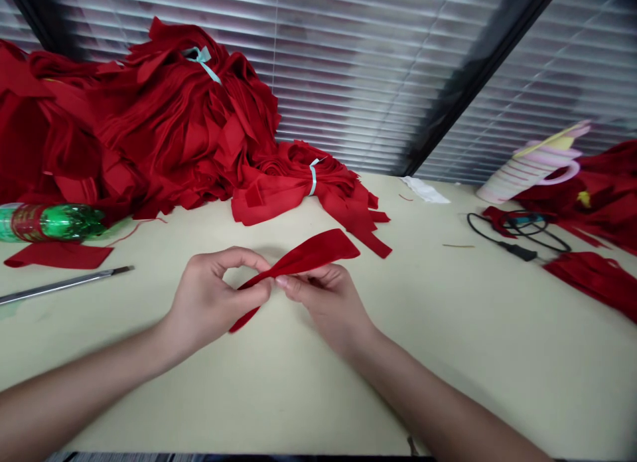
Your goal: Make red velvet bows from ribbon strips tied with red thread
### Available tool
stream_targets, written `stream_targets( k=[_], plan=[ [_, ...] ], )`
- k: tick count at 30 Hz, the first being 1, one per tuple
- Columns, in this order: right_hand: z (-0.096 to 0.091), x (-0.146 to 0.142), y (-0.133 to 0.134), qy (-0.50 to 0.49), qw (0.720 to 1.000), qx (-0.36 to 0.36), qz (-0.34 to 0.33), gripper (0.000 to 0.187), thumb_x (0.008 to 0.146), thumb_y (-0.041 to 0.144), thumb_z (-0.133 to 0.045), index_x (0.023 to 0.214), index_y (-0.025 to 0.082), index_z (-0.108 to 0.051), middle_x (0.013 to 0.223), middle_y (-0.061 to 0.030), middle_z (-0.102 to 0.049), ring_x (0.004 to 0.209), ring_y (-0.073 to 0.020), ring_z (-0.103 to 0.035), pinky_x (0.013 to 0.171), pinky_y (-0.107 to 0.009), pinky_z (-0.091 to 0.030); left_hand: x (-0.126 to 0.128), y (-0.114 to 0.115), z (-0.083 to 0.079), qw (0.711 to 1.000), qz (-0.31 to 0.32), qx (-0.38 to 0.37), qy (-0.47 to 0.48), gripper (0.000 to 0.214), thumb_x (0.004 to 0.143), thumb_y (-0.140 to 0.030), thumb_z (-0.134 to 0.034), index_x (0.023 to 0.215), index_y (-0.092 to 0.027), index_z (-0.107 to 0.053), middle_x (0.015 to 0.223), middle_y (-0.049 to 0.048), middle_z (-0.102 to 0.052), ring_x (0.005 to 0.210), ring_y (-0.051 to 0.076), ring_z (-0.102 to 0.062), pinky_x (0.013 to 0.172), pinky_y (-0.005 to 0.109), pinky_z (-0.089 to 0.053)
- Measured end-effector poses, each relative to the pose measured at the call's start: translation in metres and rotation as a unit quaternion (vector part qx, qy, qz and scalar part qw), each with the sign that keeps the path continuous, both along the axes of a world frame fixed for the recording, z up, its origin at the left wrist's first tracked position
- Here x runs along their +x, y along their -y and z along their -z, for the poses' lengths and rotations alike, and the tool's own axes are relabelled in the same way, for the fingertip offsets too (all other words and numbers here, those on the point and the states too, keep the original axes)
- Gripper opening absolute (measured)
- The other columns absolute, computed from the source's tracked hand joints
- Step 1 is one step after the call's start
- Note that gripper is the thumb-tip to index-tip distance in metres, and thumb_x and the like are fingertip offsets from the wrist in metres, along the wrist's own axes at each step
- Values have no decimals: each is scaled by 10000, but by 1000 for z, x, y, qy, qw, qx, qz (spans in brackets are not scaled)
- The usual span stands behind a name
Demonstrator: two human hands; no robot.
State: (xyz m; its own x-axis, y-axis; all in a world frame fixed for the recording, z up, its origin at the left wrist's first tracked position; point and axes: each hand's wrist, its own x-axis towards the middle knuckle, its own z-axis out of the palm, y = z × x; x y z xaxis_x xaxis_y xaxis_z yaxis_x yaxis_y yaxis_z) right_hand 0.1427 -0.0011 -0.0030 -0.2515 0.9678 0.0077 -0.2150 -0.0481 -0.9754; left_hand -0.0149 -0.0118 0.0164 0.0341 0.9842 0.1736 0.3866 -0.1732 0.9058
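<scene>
At frame centre, the left hand and right hand pinch a red strip mid-length, seemingly to gather its waist.

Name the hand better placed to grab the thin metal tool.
Probably the left hand: the thin metal tool lies on its side, and the right hand is farther away. Both pinch the red strip, so the left would first have to let go.
</scene>
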Motion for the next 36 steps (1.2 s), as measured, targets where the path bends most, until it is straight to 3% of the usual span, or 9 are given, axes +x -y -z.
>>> stream_targets(
  k=[3, 6, 9, 14, 18, 21, 29, 36],
  plan=[
    [-2, 1, -1, 25, 1000, -5, 17, 80, 644, 258, -728, 600, 203, -689, 536, 36, -551, 540, -83, -438, 540, -252, -350, -1, -3, -1, 994, 35, -79, 73, 71, 668, -216, -689, 730, -183, -678, 693, -9, -667, 604, 99, -586, 536, 173, -467],
    [-1, 3, -2, 24, 1000, -11, 15, 92, 618, 273, -748, 601, 205, -688, 530, 38, -550, 520, -75, -420, 516, -242, -341, -4, -8, 0, 962, 81, -186, 183, 76, 678, -239, -705, 732, -187, -694, 666, 2, -676, 576, 107, -601, 515, 182, -480],
    [1, 4, -3, 15, 1000, -13, 19, 98, 609, 280, -758, 628, 208, -694, 553, 32, -565, 532, -82, -435, 528, -247, -360, -6, -11, 1, 945, 122, -211, 218, 91, 686, -245, -715, 768, -205, -719, 748, 26, -708, 720, 151, -649, 649, 230, -524],
    [3, 4, -1, 39, 998, 28, 36, 92, 644, 277, -736, 682, 203, -698, 581, 20, -554, 555, -99, -442, 552, -269, -382, -7, -10, 1, 967, 114, -158, 167, 147, 694, -261, -711, 835, -221, -723, 801, 33, -711, 780, 195, -651, 760, 352, -528],
    [1, 2, 4, 81, 989, 81, 94, 77, 679, 258, -703, 653, 190, -679, 518, 51, -417, 521, -79, -359, 517, -249, -347, -5, -7, 2, 989, 127, -29, 70, 128, 762, -238, -645, 865, -232, -721, 889, 29, -667, 854, 174, -608, 776, 301, -494],
    [0, 1, 5, 88, 988, 88, 96, 92, 702, 274, -681, 666, 189, -674, 524, 54, -382, 530, -83, -349, 520, -248, -346, -3, -2, 4, 991, 120, 27, 45, 119, 777, -217, -630, 857, -236, -716, 844, 14, -649, 809, 151, -596, 706, 257, -482],
    [6, 1, 0, 39, 997, 46, 43, 109, 701, 304, -695, 710, 196, -681, 590, 25, -521, 576, -99, -417, 578, -268, -371, 0, 4, 4, 996, 77, 17, 46, 78, 777, -232, -630, 830, -187, -666, 781, 19, -647, 721, 146, -588, 638, 260, -473],
    [4, 3, 0, 0, 999, 35, -13, 113, 731, 294, -669, 691, 189, -651, 603, 27, -525, 587, -95, -431, 582, -258, -380, 0, 4, 4, 986, 116, 39, 116, 127, 763, -130, -624, 825, -211, -699, 797, 0, -656, 724, 118, -608, 641, 214, -511]
  ],
)
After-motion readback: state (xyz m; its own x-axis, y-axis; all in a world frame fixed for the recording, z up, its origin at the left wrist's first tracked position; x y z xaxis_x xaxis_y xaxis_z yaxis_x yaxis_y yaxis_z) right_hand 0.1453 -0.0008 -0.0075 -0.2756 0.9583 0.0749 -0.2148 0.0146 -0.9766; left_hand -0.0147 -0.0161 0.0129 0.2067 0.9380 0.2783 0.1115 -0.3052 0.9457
